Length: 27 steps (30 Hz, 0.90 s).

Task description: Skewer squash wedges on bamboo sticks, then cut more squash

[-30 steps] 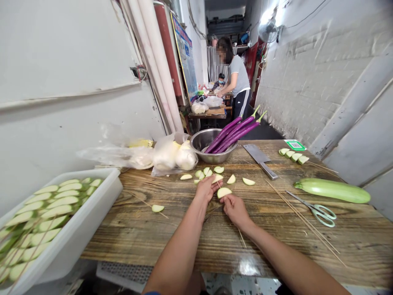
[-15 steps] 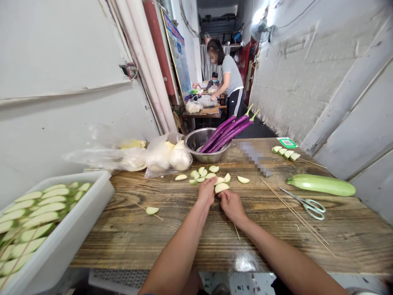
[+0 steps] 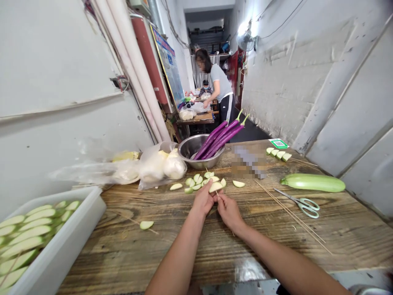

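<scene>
Near the table's middle, my left hand [image 3: 202, 200] is closed around a half-round slice of pale green squash [image 3: 215, 187], its flat face turned up. My right hand [image 3: 229, 209] pinches a thin wooden skewer [image 3: 217, 194], which meets the slice's lower edge. How deep it goes is hidden. Just beyond my fingers lie several loose squash slices [image 3: 196, 179], and one single slice [image 3: 238, 184] is to their right. Off to the left, another slice [image 3: 146, 225] sits on a skewer on the wood.
At left stands a white tub [image 3: 76, 223] of skewered slices. Bagged white vegetables [image 3: 175, 167] and a metal bowl [image 3: 201, 164] with purple eggplants [image 3: 219, 141] are behind. Right: scissors [image 3: 308, 207], whole squash [image 3: 313, 182], loose skewers [image 3: 294, 217], a threaded skewer [image 3: 278, 154]. A person [image 3: 218, 82] works farther back.
The view has shifted, so most things appear farther left. My right fingers have drawn back slightly from the slice, and the skewer now shows between them and it.
</scene>
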Available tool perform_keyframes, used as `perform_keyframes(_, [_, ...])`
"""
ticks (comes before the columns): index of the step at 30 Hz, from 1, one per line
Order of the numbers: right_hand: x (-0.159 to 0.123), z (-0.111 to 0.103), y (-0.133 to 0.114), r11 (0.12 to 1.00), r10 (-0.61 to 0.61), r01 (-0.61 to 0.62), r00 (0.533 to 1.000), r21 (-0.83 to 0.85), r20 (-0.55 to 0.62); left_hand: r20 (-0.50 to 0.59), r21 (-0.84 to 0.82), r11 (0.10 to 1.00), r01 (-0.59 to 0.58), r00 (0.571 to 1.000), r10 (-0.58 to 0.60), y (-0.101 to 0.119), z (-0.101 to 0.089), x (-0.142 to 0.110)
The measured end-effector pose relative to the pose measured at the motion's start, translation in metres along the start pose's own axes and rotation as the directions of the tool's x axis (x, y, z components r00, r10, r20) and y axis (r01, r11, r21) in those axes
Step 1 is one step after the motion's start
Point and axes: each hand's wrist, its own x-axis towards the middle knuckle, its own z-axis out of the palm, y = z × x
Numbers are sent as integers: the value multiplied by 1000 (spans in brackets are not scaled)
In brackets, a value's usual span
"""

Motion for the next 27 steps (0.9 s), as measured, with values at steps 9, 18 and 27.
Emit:
perform_keyframes(9, [0, 2, -1, 999, 15, -14, 1000, 49, -27, -33, 145, 989, 35, 999, -30, -1, 0, -3])
perform_keyframes(18, [8, -6, -1, 1000, 18, -18, 989, 2, -145, -11, 287, 954, -85, 996, 93, -3, 1, -5])
perform_keyframes(27, [38, -47, 18, 986, 167, -137, 844, 97, -510, 216, 699, 575, -425, 892, 397, -23, 21, 2])
